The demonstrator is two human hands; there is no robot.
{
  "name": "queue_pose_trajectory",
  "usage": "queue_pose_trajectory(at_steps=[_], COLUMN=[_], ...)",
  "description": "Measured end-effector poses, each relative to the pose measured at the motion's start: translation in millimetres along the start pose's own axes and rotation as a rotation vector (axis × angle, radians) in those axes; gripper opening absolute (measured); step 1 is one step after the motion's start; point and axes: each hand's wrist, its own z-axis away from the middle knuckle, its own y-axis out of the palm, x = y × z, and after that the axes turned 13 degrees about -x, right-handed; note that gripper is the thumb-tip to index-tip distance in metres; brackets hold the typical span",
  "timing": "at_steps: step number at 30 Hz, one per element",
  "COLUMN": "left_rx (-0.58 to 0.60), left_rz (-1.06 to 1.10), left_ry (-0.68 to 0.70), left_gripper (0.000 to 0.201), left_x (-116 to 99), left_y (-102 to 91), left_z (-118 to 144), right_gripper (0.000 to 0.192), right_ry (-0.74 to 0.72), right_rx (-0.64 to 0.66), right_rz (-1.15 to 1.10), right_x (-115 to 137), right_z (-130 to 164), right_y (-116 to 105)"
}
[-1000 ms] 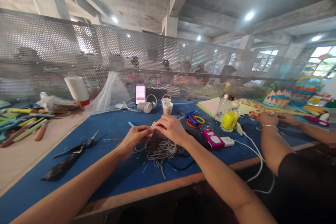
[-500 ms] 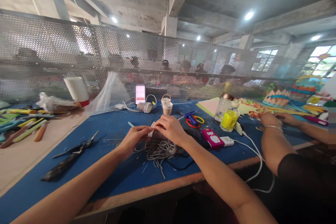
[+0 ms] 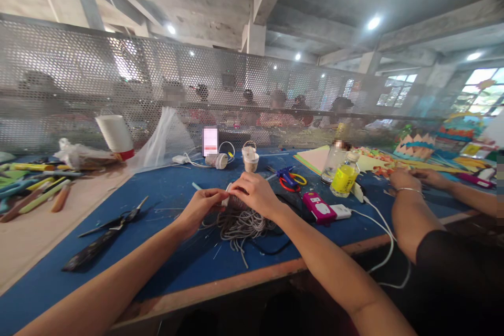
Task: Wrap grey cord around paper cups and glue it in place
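Observation:
Between my hands a small paper cup (image 3: 227, 195) lies tilted on its side, its white rim toward the left and brownish cord wrapped round its body. My left hand (image 3: 200, 209) pinches the cup at the rim. Over its top and far side curl the fingers of my right hand (image 3: 254, 191), which hide much of the cup. A loose heap of grey-brown cord (image 3: 246, 224) lies on the blue table mat (image 3: 173, 262) just below. Behind the hands stands a cord-trimmed cup with a handle (image 3: 250, 159), and a cord-wrapped cup (image 3: 216, 161) rests on its side.
Scissors (image 3: 114, 228) lie at left. A blue glue gun (image 3: 284, 174), a magenta box (image 3: 319, 208), a white charger with a cable (image 3: 340, 212) and a yellow-labelled bottle (image 3: 345, 179) are at right. A co-worker's hand (image 3: 405, 181) works beyond. A perforated metal screen (image 3: 149, 115) borders the back.
My right hand's fingers have shifted very slightly to the left over the cup. My left hand keeps its grip in the same place.

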Motion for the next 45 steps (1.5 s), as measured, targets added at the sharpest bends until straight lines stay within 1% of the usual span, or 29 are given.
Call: queue_pose_trajectory(at_steps=[6, 13, 20, 25, 30, 32, 37, 45], left_rx=[0.000, -0.013, 0.026, 0.042, 0.104, 0.115, 0.110, 0.062], left_rz=[0.007, 0.066, 0.162, 0.208, 0.244, 0.245, 0.208, 0.151], left_ry=[-0.003, -0.054, -0.122, -0.166, -0.212, -0.213, -0.167, -0.150], left_gripper=[0.027, 0.022, 0.021, 0.021, 0.021, 0.023, 0.023, 0.021], left_x=[3.6, 1.8, 2.3, 3.4, 2.8, 2.8, 4.6, 6.9], left_y=[-1.8, -2.3, -4.3, -6.0, -7.4, -7.6, -7.4, -6.3], left_z=[-3.2, -2.4, -2.6, -4.6, -4.4, -3.9, -4.8, -6.4], right_gripper=[0.016, 0.012, 0.014, 0.016, 0.016, 0.016, 0.016, 0.015], right_ry=[0.004, 0.008, 0.008, 0.022, 0.058, 0.060, 0.056, 0.049], right_rx=[0.000, -0.011, -0.040, -0.039, -0.022, -0.014, -0.004, 0.011], right_rz=[-0.025, -0.009, -0.040, -0.131, -0.175, -0.173, -0.152, -0.122], right_x=[0.1, 0.4, 1.3, -1.4, -4.0, -4.5, -4.3, -1.4], right_z=[-0.3, -0.8, -0.8, -1.0, -0.5, -0.2, 0.3, -0.3], right_y=[-0.9, -1.5, -1.0, -0.5, -0.2, 0.0, -0.1, -1.0])
